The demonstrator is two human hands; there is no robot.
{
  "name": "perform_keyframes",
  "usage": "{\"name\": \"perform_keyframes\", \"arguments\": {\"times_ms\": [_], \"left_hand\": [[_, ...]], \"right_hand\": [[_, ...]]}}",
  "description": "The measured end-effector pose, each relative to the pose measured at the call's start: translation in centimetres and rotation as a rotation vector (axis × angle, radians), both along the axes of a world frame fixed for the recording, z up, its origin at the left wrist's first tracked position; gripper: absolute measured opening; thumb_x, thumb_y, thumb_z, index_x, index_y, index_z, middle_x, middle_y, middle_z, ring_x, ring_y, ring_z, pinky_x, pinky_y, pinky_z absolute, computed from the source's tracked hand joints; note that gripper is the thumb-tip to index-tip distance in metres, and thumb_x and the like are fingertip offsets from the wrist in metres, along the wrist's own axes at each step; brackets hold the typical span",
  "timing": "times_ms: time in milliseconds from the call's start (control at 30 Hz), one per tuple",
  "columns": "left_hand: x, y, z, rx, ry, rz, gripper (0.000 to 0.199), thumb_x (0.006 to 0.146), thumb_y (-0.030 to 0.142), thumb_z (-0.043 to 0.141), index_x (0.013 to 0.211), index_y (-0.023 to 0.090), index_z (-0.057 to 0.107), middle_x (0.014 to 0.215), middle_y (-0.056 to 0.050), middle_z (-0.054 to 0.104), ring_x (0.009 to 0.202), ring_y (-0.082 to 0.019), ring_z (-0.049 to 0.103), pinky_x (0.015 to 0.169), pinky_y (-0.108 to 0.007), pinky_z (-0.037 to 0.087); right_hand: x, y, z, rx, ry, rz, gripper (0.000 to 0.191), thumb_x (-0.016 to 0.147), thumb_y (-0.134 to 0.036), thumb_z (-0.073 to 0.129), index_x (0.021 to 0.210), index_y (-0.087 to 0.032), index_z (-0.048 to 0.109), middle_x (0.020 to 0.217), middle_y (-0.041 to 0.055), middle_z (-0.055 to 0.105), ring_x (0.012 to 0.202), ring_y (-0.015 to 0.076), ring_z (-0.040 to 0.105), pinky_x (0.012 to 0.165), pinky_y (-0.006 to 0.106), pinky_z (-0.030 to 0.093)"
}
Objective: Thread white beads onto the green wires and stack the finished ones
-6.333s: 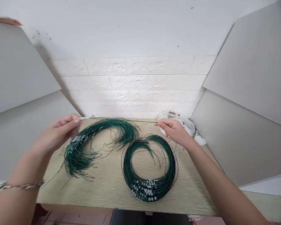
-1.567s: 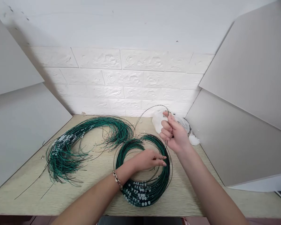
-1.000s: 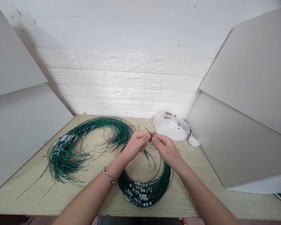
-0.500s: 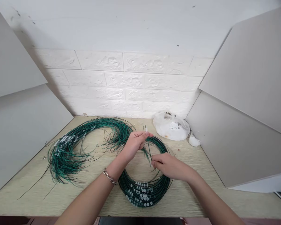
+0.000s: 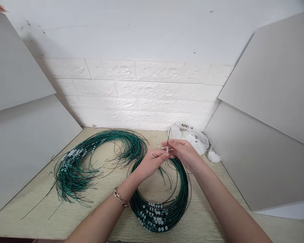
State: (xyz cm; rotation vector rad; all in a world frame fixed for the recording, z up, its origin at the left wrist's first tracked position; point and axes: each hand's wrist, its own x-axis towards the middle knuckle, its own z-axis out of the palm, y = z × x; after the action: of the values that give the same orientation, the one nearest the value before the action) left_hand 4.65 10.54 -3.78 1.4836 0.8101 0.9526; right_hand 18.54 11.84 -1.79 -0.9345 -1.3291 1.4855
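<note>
The left hand (image 5: 153, 163) pinches a thin, dark cord (image 5: 168, 134) with small, whitish, round beads (image 5: 167, 149) on it. The right hand (image 5: 184, 152) pinches the same cord just above the beads. This cord is up over the far edge of a big, round ring of green and dark cords (image 5: 184, 184). A curved, loose bunch of green cords (image 5: 119, 134) lies to the left on the pale wooden table (image 5: 103, 216).

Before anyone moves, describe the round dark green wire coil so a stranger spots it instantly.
On the pale wooden table, look right of the frayed green wire bundle. The dark green wire coil there is set apart by its neat ring shape.
</note>
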Motion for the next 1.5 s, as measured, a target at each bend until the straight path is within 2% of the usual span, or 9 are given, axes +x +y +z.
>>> {"name": "perform_keyframes", "arguments": {"times_ms": [133,333,500,700,867,1033,1233,1367,1500], "left_hand": [[0.2,0.3,-0.6,0.058,0.044,0.034,0.036,0.07,0.043,0.051,0.072,0.01,0.064,0.041,0.005,0.027,0.044,-0.006,0.026,0.045,-0.02,0.021],[-0.3,1.0,-0.9,0.138,0.188,0.071,0.039,0.07,0.044,0.05,0.054,0.01,0.06,0.043,0.004,0.03,0.045,-0.006,0.026,0.044,-0.02,0.02],[-0.8,1.8,-1.4,0.089,0.044,0.283,0.04,0.072,0.047,0.045,0.064,0.01,0.061,0.04,0.003,0.037,0.039,-0.007,0.032,0.041,-0.02,0.026],[-0.6,1.9,-1.4,0.031,0.032,0.204,0.035,0.068,0.041,0.053,0.052,0.011,0.054,0.046,-0.001,0.05,0.044,-0.009,0.045,0.044,-0.02,0.033],[-0.5,1.7,-1.3,-0.002,0.048,0.284,0.037,0.069,0.045,0.052,0.054,0.011,0.056,0.034,0.004,0.036,0.034,-0.004,0.029,0.037,-0.019,0.022],[-0.7,2.1,-1.8,-0.105,-0.117,0.395,0.04,0.068,0.049,0.051,0.073,0.01,0.06,0.034,0.008,0.024,0.033,-0.003,0.017,0.035,-0.019,0.013],[-1.0,2.5,-2.0,-0.176,-0.294,0.403,0.039,0.068,0.047,0.054,0.079,0.01,0.058,0.039,0.009,0.019,0.036,-0.003,0.012,0.035,-0.018,0.01],[-0.9,2.5,-2.0,-0.168,-0.279,0.36,0.04,0.068,0.047,0.053,0.079,0.009,0.058,0.04,0.009,0.019,0.036,-0.003,0.013,0.035,-0.017,0.011],[-0.9,2.3,-2.0,-0.154,-0.27,0.318,0.039,0.069,0.048,0.052,0.078,0.01,0.058,0.039,0.009,0.019,0.036,-0.002,0.013,0.035,-0.017,0.011]], "right_hand": [[-0.2,0.1,0.0,-0.008,-0.086,-0.01,0.029,0.063,-0.038,0.062,0.075,-0.011,0.066,0.062,0.003,0.057,0.055,0.0086,0.045,0.052,0.023,0.036],[0.2,-0.2,-0.7,0.029,-0.251,-0.082,0.029,0.066,-0.039,0.056,0.064,-0.012,0.062,0.061,0.0034,0.058,0.063,0.0129,0.052,0.06,0.025,0.041],[-0.7,-0.8,-2.0,0.148,-0.357,-0.074,0.024,0.074,-0.035,0.047,0.065,-0.014,0.054,0.067,0.0026,0.059,0.061,0.0122,0.054,0.06,0.025,0.042],[-2.0,-2.0,-2.8,0.382,-0.578,-0.111,0.025,0.079,-0.028,0.037,0.059,-0.017,0.049,0.05,-0.0026,0.05,0.046,0.009,0.043,0.049,0.021,0.033],[-2.2,-1.9,-3.3,0.362,-0.49,-0.17,0.025,0.08,-0.032,0.038,0.061,-0.017,0.049,0.053,-0.0017,0.051,0.052,0.0104,0.047,0.055,0.022,0.035],[-2.7,-1.2,-4.9,0.126,-0.181,-0.057,0.027,0.077,-0.044,0.041,0.085,-0.018,0.046,0.053,-0.0047,0.045,0.044,0.0098,0.046,0.05,0.024,0.039],[-3.0,-1.0,-5.6,0.051,-0.085,-0.138,0.03,0.071,-0.047,0.05,0.068,-0.018,0.04,0.05,-0.0068,0.034,0.038,0.0049,0.028,0.037,0.019,0.025],[-2.8,-1.1,-5.0,0.087,-0.073,-0.134,0.024,0.071,-0.043,0.05,0.074,-0.018,0.047,0.045,-0.0081,0.028,0.037,0.0044,0.02,0.036,0.02,0.019],[-2.7,-1.1,-4.7,-0.018,-0.01,-0.036,0.028,0.068,-0.04,0.052,0.085,-0.018,0.05,0.042,-0.01,0.024,0.034,0.0035,0.016,0.034,0.019,0.013]]}}
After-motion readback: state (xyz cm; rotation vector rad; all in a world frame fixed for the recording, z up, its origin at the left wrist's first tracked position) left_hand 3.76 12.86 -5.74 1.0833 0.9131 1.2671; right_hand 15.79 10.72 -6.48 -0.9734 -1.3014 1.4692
